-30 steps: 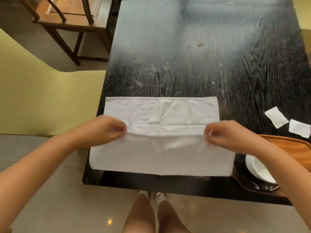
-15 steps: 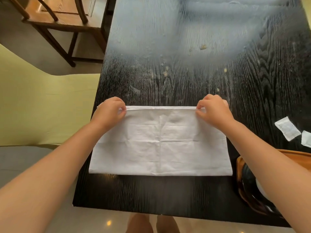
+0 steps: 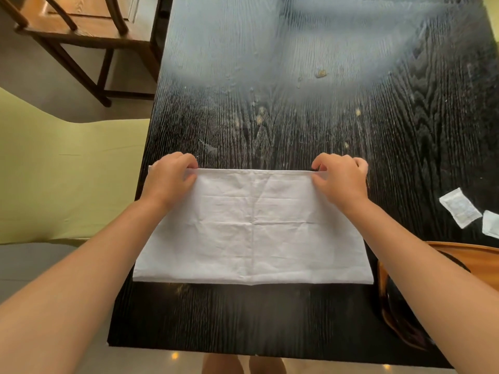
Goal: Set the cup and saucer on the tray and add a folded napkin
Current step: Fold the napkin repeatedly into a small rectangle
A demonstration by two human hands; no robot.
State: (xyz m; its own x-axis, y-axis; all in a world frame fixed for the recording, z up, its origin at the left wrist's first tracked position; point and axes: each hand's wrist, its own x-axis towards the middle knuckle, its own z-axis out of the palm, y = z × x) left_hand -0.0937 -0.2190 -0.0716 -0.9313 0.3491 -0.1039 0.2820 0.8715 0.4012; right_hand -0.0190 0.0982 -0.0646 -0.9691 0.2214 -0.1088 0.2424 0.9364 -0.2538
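The wooden tray (image 3: pixel 483 255) sits at the near right corner of the black desk (image 3: pixel 283 109), under and behind the right forearm. Only part of it shows: a pale brown rim and a dark glossy shape inside it, most likely the saucer (image 3: pixel 399 314), though the forearm covers so much that the cup cannot be made out.

The white napkin (image 3: pixel 253 228) lies flat on the desk, folded in half, its crease marks showing as a cross through the middle. Its far edge runs straight between the two hands. The left hand (image 3: pixel 170 179) has its grip closed on the far left corner of the napkin, fingers curled over the edge with the thumb under them. The right hand (image 3: pixel 340 179) pinches the far right corner in the same way, fingers bent down onto the doubled edge. The near edge of the napkin lies towards the person, well short of the desk's front edge.

Right of the right hand, beyond the tray, two small white sachets (image 3: pixel 460 210) lie on the desk; faint print shows on one but cannot be read. A wooden chair (image 3: pixel 81 36) stands off the far left corner.
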